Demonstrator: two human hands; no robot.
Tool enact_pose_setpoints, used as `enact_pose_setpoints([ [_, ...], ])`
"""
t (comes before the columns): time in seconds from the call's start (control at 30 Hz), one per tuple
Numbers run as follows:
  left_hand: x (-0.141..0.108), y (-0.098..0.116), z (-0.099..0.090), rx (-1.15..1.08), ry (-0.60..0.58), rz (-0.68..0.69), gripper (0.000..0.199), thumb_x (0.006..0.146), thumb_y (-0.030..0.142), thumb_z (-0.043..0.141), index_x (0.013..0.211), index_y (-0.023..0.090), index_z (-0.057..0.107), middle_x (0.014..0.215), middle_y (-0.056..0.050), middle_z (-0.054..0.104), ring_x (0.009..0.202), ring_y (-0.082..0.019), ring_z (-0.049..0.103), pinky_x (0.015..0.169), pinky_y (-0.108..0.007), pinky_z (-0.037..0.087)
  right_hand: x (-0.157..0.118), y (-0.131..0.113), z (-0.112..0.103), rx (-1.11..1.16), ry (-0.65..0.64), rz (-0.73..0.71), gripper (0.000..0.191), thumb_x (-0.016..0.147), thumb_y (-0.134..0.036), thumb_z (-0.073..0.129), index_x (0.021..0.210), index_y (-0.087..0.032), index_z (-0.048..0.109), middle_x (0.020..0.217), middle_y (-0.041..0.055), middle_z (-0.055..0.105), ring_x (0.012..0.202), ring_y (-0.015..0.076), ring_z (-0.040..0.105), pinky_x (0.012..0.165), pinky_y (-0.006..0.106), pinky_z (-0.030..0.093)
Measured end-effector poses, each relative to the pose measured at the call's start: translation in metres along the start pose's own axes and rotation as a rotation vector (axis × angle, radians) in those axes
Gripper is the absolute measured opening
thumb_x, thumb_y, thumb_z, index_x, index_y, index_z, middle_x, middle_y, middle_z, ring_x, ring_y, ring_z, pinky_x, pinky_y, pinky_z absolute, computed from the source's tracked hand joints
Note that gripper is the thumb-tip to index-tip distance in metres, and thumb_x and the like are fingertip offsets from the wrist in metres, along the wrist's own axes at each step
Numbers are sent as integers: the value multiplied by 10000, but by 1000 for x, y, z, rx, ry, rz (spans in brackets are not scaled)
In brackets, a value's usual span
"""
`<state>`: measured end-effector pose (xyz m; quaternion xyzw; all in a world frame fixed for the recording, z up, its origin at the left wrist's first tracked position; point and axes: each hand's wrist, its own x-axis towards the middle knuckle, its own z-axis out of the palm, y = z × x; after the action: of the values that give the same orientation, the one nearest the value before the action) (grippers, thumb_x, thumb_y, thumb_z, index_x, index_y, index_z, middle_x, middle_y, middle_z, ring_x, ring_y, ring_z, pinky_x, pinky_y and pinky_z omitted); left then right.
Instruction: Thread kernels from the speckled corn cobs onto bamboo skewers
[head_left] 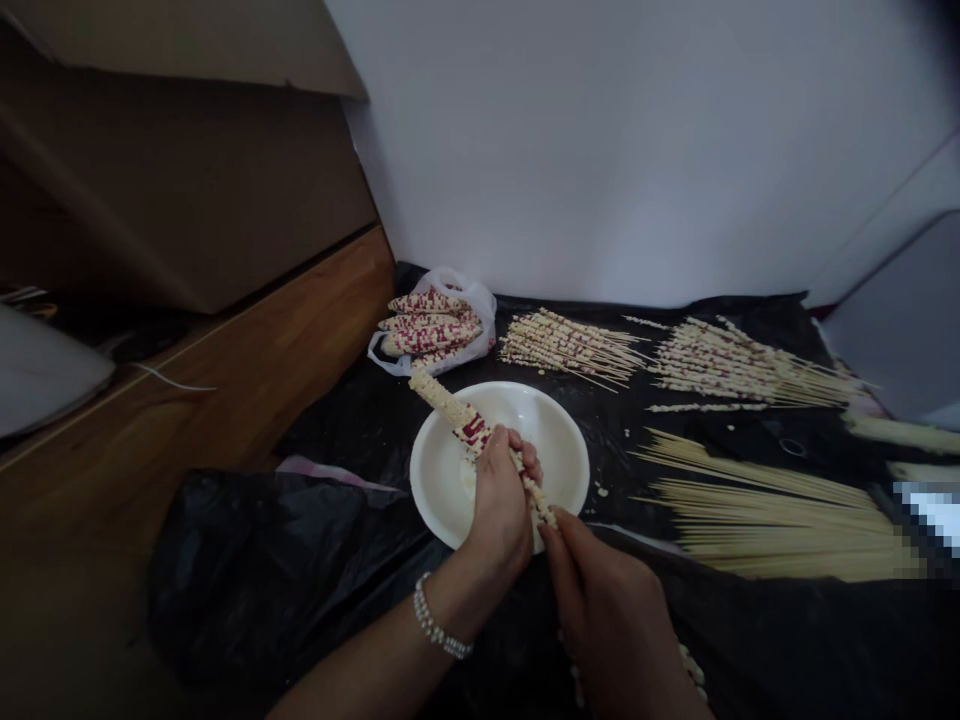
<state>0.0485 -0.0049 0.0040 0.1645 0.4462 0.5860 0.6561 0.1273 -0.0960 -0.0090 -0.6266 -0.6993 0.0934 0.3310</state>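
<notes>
A partly stripped corn cob [450, 408], bare pale at its far end with red and cream kernels nearer, slants over a white bowl [574, 460]. My left hand [501, 495] is wrapped round the cob's near part. A strand of kernels [535, 497] runs from beside my left hand to my right hand [592, 560], whose thumb and fingers pinch its near end. Whether a stick runs inside it is hidden. Some loose kernels [469, 478] lie in the bowl, left of my left hand.
A plastic bag [484, 300] of corn cobs [431, 325] stands behind the bowl. Kernel-covered skewers [559, 345] lie in two bundles at the back right, bare sticks [765, 515] in front. Black plastic sheeting [247, 560] lies beneath; cardboard [187, 180] stands left.
</notes>
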Motion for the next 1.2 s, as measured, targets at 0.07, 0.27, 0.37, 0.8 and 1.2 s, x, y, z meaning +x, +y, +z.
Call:
enact_pose_setpoints([
  [0.07, 1, -3, 0, -17, -1, -41, 246, 879, 345, 503, 685, 201, 452, 536, 47, 460, 456, -79, 385, 483, -197, 320, 3, 1, -3, -11, -44, 36, 352, 982, -308, 351, 833, -204, 653, 601, 29, 691, 525, 164, 656, 493, 224, 392],
  [0.27, 7, -3, -4, 26, -21, -113, 408, 874, 533, 483, 718, 164, 556, 607, 5, 526, 492, -88, 445, 494, -205, 349, 4, 6, -14, -75, -94, 67, 328, 981, -313, 344, 870, -223, 639, 609, 10, 688, 542, 170, 659, 493, 238, 361],
  [0.37, 9, 0, -9, 163, -79, -38, 409, 865, 521, 511, 728, 148, 607, 631, 2, 525, 499, -80, 451, 465, -190, 323, -1, 13, -19, -96, -86, 21, 304, 973, -305, 366, 904, -227, 651, 686, 1, 714, 562, 160, 666, 503, 244, 381],
  [0.8, 1, 7, -23, 286, -352, -103, 366, 757, 484, 689, 698, 135, 597, 490, 59, 418, 375, -21, 306, 374, -143, 163, 23, 23, -29, -260, -124, -93, 368, 920, -265, 473, 1277, -196, 529, 1089, 90, 673, 879, 217, 659, 646, 312, 473],
  [1.2, 19, 47, -47, -127, -282, -469, 122, 871, 72, 487, 862, 90, 607, 613, 2, 514, 452, -38, 470, 380, -93, 351, 69, 60, -3, -229, -46, 88, 332, 909, -352, 486, 1149, -152, 595, 1007, 122, 643, 837, 211, 620, 685, 299, 412],
])
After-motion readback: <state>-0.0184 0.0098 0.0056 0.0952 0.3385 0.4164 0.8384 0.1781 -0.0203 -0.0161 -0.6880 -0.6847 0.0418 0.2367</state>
